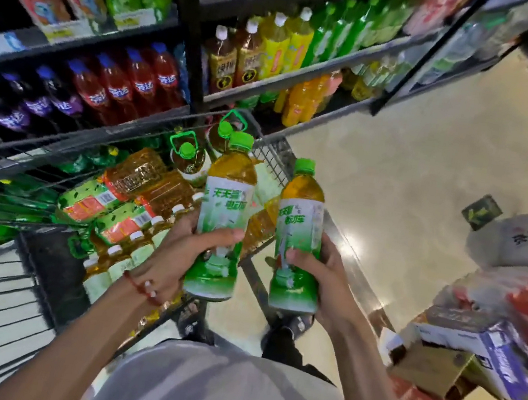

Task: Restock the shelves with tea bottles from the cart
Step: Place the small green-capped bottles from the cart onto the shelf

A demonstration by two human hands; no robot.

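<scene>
Over the near corner of the cart (pixel 100 134), you've got a tea bottle in each hand. Your left hand (pixel 175 248) is wrapped round the lower half of the first tea bottle (pixel 228 201) and your right hand (pixel 319 277) grips the second tea bottle (pixel 300 226) the same way. Both are upright with green caps on top, just beside each other. Oil jugs (pixel 192 162) sit in the cart below, the drink shelves (pixel 273 89) are ahead, and cardboard boxes (pixel 481 348) are stacked off to your right.
</scene>
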